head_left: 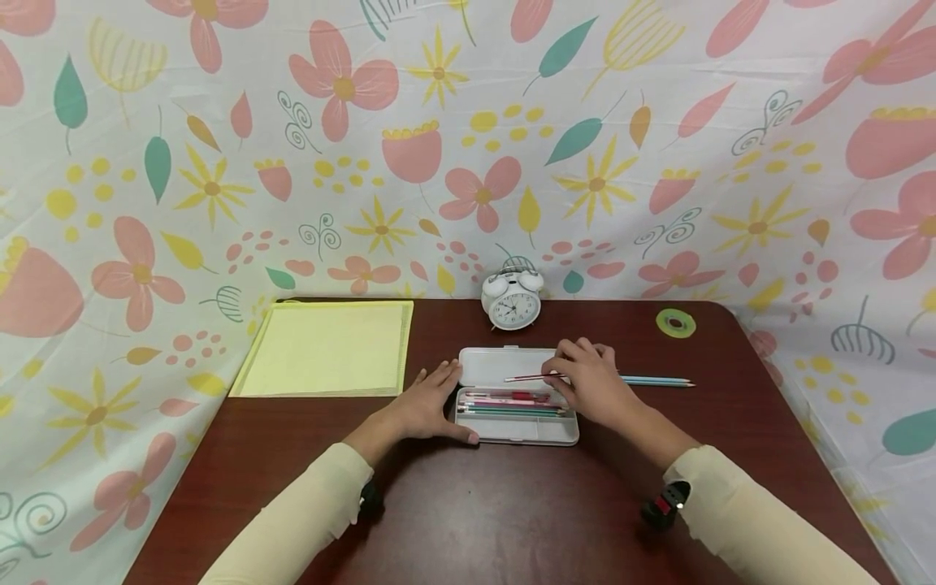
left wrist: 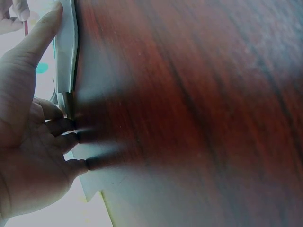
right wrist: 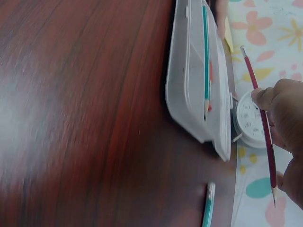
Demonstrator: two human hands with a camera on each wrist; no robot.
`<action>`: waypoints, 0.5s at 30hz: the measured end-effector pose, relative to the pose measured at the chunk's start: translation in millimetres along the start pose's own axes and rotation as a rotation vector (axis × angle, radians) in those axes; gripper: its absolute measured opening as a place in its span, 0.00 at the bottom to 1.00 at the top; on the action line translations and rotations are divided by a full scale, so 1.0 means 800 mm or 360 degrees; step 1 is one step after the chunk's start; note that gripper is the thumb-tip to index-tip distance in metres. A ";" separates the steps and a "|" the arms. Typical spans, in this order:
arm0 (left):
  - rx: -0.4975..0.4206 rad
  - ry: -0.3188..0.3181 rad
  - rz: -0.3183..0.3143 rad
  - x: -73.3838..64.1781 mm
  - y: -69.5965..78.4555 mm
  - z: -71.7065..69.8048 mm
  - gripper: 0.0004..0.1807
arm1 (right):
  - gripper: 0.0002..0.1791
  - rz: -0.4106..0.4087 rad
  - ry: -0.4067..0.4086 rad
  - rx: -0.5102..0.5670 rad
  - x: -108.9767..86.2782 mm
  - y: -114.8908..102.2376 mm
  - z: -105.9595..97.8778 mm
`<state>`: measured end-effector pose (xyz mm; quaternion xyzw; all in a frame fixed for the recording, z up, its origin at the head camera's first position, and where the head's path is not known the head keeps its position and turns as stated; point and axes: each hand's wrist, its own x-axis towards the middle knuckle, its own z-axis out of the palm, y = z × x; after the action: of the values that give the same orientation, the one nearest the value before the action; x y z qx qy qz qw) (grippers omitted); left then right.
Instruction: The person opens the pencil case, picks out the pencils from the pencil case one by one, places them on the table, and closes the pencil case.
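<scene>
An opened white pencil case point(head_left: 500, 429) lies in front of me, its lid folded back toward the alarm clock. Inside are several pencils and pens, among them a red pen point(head_left: 528, 396) and a teal pencil point(right wrist: 206, 52). My left hand point(head_left: 422, 408) rests at the case's left end, fingers extended and thumb on the front edge. Above the lid, my right hand point(head_left: 591, 382) pinches a dark red pencil point(right wrist: 263, 118) between thumb and fingers. Blue and teal pencils point(head_left: 658, 380) lie on the table to the right of that hand.
A white twin-bell alarm clock point(head_left: 514, 302) stands behind the case. Yellow sheets or a pad point(head_left: 329, 349) lie at the back left, and a round green tape roll point(head_left: 676, 323) at the back right. A flower-printed cloth point(head_left: 468, 162) hangs behind the brown table point(head_left: 497, 512).
</scene>
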<state>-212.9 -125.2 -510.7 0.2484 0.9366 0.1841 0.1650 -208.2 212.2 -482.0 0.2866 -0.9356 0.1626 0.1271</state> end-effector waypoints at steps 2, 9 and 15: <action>0.0000 0.0000 0.0001 0.000 0.000 0.000 0.77 | 0.03 0.0004 0.0007 -0.0016 -0.005 0.008 -0.003; -0.0010 -0.0003 0.0000 0.001 0.002 0.000 0.77 | 0.04 0.0049 0.0010 -0.0092 -0.026 0.038 -0.013; 0.0013 -0.0014 -0.0005 0.002 -0.001 0.000 0.77 | 0.05 0.0096 -0.0008 -0.0096 -0.047 0.063 -0.022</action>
<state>-214.4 -124.5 -511.5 0.2483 0.9371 0.1788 0.1683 -204.7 277.0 -490.1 0.2547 -0.9486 0.1372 0.1284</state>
